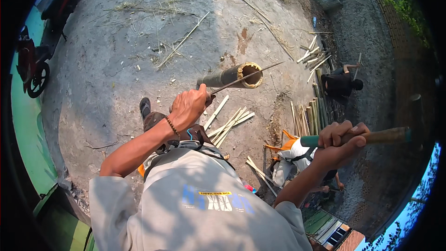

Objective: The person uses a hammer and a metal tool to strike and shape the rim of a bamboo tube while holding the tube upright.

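Observation:
My left hand [189,108] is closed around the grip end of a long thin blade, like a machete [267,68]; the grip itself is hidden by the fingers. The blade lies across, or just over, the open end of a thick dark bamboo pole [223,78]. That end shows a hollow middle and a rough, pale yellow rim. Off to the right, my right hand [341,135] is wrapped round a short round stick [385,135], green at its ends and brown between. The stick is held up, apart from the bamboo and the blade.
Split bamboo strips [232,123] lie by my legs. More bamboo pieces [311,116] lie in bundles to the right, near a person in black [341,83] and a person in white [299,151]. Long strips [183,42] litter the concrete ahead. A motorbike [35,62] stands far left.

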{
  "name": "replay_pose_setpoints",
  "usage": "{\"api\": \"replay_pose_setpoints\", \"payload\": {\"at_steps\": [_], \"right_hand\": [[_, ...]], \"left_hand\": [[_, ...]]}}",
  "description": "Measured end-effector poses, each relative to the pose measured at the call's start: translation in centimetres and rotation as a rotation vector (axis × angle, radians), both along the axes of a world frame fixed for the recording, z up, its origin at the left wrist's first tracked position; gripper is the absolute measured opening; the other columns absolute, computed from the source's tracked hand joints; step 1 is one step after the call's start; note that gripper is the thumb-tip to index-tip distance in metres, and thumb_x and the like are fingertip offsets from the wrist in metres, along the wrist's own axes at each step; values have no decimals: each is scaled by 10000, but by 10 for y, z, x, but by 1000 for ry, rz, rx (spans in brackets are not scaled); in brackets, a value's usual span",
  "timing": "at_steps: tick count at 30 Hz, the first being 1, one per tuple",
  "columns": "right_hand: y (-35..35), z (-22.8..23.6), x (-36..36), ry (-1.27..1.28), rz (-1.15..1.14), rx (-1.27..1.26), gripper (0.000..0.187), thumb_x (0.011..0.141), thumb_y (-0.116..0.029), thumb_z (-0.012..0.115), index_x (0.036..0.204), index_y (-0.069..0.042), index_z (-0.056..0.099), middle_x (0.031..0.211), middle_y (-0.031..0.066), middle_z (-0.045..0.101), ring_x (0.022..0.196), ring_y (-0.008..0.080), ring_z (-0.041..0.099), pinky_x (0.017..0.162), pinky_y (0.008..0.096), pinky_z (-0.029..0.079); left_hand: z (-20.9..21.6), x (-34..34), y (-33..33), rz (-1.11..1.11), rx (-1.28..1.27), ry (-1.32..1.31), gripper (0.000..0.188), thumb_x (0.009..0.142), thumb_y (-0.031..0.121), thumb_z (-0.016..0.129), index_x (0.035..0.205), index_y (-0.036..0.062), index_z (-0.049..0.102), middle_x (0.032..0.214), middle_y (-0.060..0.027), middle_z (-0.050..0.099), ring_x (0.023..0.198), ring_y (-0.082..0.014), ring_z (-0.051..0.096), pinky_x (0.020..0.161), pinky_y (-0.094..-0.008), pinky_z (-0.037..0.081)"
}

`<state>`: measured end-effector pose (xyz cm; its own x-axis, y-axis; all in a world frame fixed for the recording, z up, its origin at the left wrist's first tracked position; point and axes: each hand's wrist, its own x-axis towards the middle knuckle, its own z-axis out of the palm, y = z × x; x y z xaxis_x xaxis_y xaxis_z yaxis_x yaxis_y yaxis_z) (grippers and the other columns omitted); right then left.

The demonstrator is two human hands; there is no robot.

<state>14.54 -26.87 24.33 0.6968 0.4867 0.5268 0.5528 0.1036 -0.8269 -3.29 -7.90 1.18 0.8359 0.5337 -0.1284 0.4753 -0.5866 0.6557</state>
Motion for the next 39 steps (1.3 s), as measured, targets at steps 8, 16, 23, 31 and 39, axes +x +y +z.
{"api": "replay_pose_setpoints", "payload": {"at_steps": [8,16,23,31,39], "right_hand": [[-21,-147,15,558,53,-899,275,1085,-316,442,1032,-51,493,624,-35,435,502,65,407,442,255,335],[7,-40,-17,26,2,71,508,1035,-579,368,925,-87,306,588,-5,340,427,52,314,370,224,282],[-11,-122,-8,334,154,-796,311,1070,-349,478,1006,-44,472,584,2,444,499,93,462,437,330,348],[-18,-91,-22,62,47,-122,468,1054,-508,412,921,-70,317,558,19,363,418,104,375,378,263,324],[-16,-34,-20,338,123,-431,378,1069,-432,444,989,-63,456,616,-52,362,504,23,348,440,206,271]], "left_hand": [[-4,11,5,-3,0,39,257,791,87,714,972,-1,554,730,-239,671,716,-442,683,582,-516,522],[5,4,6,-13,-28,-3,279,795,114,736,965,8,542,737,-224,677,725,-440,683,600,-516,519],[-1,19,16,-22,45,42,264,808,107,731,960,3,541,720,-233,667,718,-433,686,597,-519,524],[1,3,4,-16,47,51,247,813,113,718,949,2,545,725,-231,667,702,-441,676,577,-517,513],[4,-1,5,-52,67,-20,134,875,85,580,906,-31,521,687,-277,644,683,-450,680,576,-526,528]]}}
